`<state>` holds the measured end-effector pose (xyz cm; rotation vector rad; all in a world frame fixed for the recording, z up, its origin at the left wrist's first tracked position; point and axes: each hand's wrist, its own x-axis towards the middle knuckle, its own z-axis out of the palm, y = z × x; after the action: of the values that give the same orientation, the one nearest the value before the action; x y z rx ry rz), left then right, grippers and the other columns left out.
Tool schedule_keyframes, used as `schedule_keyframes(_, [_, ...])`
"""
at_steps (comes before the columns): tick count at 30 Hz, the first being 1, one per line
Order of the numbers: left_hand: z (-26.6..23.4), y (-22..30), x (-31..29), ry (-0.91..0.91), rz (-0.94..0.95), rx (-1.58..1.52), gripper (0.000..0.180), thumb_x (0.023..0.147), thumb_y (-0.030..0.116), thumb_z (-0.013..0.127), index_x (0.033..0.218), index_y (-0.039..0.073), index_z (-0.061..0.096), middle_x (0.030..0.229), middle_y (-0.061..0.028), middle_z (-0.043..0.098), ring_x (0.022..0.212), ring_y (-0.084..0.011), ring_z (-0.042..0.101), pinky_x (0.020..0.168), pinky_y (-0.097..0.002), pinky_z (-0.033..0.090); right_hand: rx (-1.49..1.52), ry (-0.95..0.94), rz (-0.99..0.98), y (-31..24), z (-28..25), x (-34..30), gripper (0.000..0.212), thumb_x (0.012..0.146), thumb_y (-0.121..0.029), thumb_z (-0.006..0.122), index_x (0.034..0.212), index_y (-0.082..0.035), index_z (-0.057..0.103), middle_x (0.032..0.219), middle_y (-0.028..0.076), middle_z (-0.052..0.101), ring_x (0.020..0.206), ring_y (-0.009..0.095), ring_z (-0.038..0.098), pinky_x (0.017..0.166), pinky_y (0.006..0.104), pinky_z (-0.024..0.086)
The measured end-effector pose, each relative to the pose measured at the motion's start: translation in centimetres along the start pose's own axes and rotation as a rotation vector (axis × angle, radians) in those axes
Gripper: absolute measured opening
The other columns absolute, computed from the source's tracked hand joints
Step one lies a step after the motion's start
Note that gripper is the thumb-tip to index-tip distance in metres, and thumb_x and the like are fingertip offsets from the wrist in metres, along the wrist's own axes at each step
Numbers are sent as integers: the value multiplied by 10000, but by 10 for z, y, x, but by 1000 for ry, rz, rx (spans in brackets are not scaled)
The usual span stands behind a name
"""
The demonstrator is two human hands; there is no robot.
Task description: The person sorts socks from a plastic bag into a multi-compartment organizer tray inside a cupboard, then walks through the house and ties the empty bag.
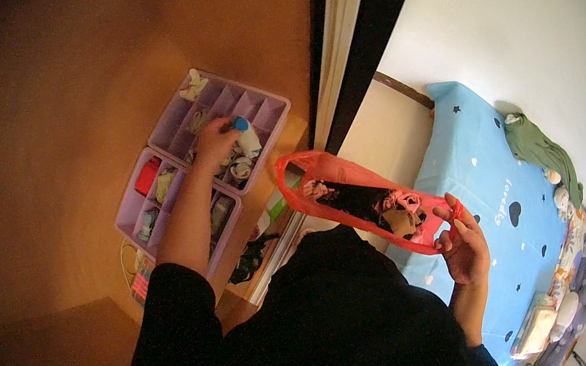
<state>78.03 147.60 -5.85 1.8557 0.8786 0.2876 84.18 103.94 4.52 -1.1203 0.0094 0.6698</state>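
My left hand [217,146] reaches over the farther lilac divided box [261,104]. Its fingers are closed at the blue end of a rolled white-and-blue cloth [250,142], which looks like a sock. Other rolled cloths [241,168] sit in compartments beside it. My forearm crosses the nearer lilac box [128,213], which holds a red cloth [147,176] and several folded pieces, and hides part of it. At the right, my right hand [464,248] grips the edge of a red plastic bag [344,169]. Inside the gaping bag lie pink, black and tan rolled cloths [401,210].
Both boxes rest on a wooden shelf [290,141] inside a cabinet, left of a sliding-door frame [339,38]. Dark items [250,259] lie lower down. On the right stands a bed with a light-blue sheet [480,153], a green cloth [542,151] and folded bedding [585,282].
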Motion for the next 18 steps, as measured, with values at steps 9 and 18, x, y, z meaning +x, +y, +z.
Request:
schedule_keyframes(9, [39,9,14,-226,292,637,342,656,94,577,996,56,592,971,-191,567,907,-319,546,799,-379,428,-55,-4,58,-2,-10,9,517,774,-178,508,1234,-4,350,1049,123,534,508,97,466,547,264,458])
schedule_keyframes(18, [45,-17,45,-272,223,786,290,652,62,575,940,51,613,967,-166,580,906,-300,552,788,-377,434,-61,76,105,6,-17,5,512,781,-203,495,1238,-23,351,1044,107,537,521,91,456,539,257,427])
